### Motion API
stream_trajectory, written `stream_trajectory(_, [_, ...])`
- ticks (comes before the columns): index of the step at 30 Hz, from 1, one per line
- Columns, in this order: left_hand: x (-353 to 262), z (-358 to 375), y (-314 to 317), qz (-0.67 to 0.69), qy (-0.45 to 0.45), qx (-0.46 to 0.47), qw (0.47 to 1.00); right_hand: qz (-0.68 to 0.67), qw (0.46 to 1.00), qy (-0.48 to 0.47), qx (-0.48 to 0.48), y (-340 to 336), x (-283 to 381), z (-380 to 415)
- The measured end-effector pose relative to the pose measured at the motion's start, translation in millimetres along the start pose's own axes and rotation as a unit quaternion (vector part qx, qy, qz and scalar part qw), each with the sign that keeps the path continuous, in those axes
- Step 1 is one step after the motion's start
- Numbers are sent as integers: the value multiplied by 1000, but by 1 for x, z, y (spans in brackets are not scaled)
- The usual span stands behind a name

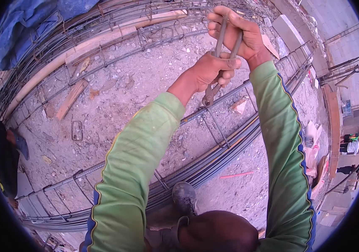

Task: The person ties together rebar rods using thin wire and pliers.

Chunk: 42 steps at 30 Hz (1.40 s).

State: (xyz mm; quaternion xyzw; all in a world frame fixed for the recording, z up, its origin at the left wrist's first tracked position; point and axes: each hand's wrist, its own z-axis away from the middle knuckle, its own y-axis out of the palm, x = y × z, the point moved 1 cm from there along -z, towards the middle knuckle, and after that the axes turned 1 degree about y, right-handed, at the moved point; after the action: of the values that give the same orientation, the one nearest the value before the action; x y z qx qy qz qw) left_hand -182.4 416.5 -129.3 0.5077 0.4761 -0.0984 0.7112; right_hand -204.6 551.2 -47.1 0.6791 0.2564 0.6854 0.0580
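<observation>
A pair of steel pincers (pixel 220 40) is held up in front of me, with its jaws pointing down toward a rebar cage (pixel 219 126). My left hand (pixel 211 71) is closed around the pincers just above the jaws, with the thumb across the handles. Higher up, my right hand (pixel 246 35) curls its fingers and thumb about the upper ends of the two handles, which stand slightly apart. The jaws overlap the cage's upper bar in this view.
Long bars (pixel 200 168) lie bundled by my shoe (pixel 183 197). More rebar cages and a wooden pole (pixel 78 48) lie farther off, near a blue tarp (pixel 32 29). A wood piece (pixel 71 100) rests on the rubble. Another person (pixel 1 155) is at the left edge.
</observation>
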Motion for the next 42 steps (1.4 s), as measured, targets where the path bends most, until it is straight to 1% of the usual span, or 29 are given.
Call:
stream_trajectory(2, [2,-3,-3,46,-46,113,991,-56,998,-18,24,2,5,4])
stream_trajectory(3, [-1,-2,2,42,-47,115,991,-80,996,-3,50,-1,6,4])
stream_trajectory(4, [-3,0,6,-17,-39,48,998,-105,992,12,75,-4,7,6])
stream_trajectory(5, [-4,3,10,-75,-30,-20,997,-42,996,12,-82,-9,3,8])
stream_trajectory(6, [-3,5,15,-79,-30,-19,996,-42,996,8,-81,-11,2,7])
stream_trajectory(8, [1,8,26,-165,35,-222,960,117,927,46,-354,-22,-4,7])
stream_trajectory(9, [8,7,37,-169,35,-220,960,115,927,43,-355,-33,-11,4])
stream_trajectory(11, [23,2,54,-470,120,-323,812,512,773,58,-371,-54,-20,-6])
stream_trajectory(12, [24,0,55,-471,121,-321,813,511,772,58,-372,-52,-18,-9])
stream_trajectory(14, [22,-9,54,-487,96,-361,789,850,467,76,-231,-44,-18,-21])
stream_trajectory(15, [20,-11,50,-481,92,-339,803,887,390,124,-213,-4,-4,-11])
stream_trajectory(16, [15,-9,49,-482,95,-335,804,887,388,124,-217,-5,-7,-13])
stream_trajectory(18, [10,-5,46,-390,97,-279,872,888,391,-49,-237,-9,-9,-10])
stream_trajectory(19, [11,-3,44,-337,115,-272,894,888,389,-47,-240,2,-1,0])
stream_trajectory(20, [10,-1,41,-337,115,-269,895,671,685,-35,-284,12,8,13])
stream_trajectory(21, [8,1,38,-286,85,-219,929,360,888,-20,-287,23,12,21])
stream_trajectory(22, [3,5,38,-234,55,-168,956,359,888,-22,-286,23,16,26])
stream_trajectory(25, [-2,12,38,-177,20,-62,982,165,977,-69,-120,17,29,38])
stream_trajectory(26, [-2,13,38,-133,6,9,991,165,977,-69,-119,14,29,41])
stream_trajectory(29, [0,5,29,-78,-44,58,994,-12,992,-65,104,5,25,50])
stream_trajectory(30, [-2,5,31,-55,-72,88,992,-11,992,-65,105,1,25,50])
stream_trajectory(33, [-1,5,37,-196,24,-7,980,-27,998,-24,54,-10,26,44])
stream_trajectory(34, [7,0,37,-196,23,-6,980,4,996,-5,-85,-11,23,38])
stream_trajectory(35, [16,-6,35,-274,69,-93,955,34,974,16,-222,-13,20,33])
stream_trajectory(36, [24,-10,36,-349,113,-178,913,32,974,17,-225,-8,18,27])
stream_trajectory(38, [26,-13,49,-397,84,-191,894,174,903,54,-390,2,15,16])
stream_trajectory(40, [29,-16,55,-527,93,-264,802,178,880,57,-436,5,13,6])
stream_trajectory(41, [28,-17,55,-543,97,-276,787,478,789,113,-370,7,17,0])
stream_trajectory(42, [29,-19,55,-544,98,-276,786,726,614,159,-264,11,19,-6])
